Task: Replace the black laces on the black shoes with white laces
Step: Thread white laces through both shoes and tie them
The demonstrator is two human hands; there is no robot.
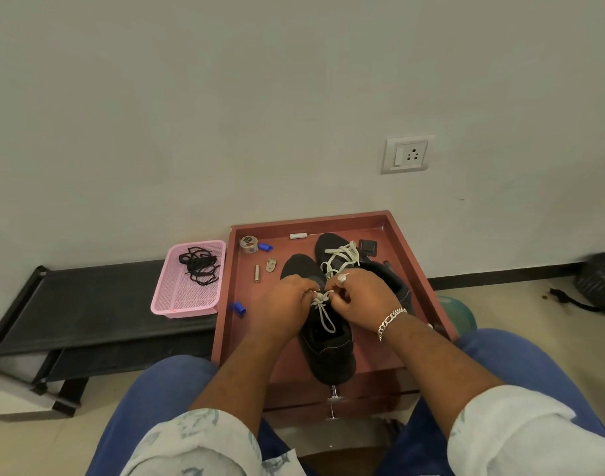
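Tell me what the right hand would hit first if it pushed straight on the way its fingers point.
The right hand points left across the near shoe, so it would probably meet the left hand first; both already pinch the white lace.

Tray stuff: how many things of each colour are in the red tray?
Black shoes: 2
Blue caps: 2
Black pad: 1
Silver bits: 3
Tape roll: 1
Total: 9
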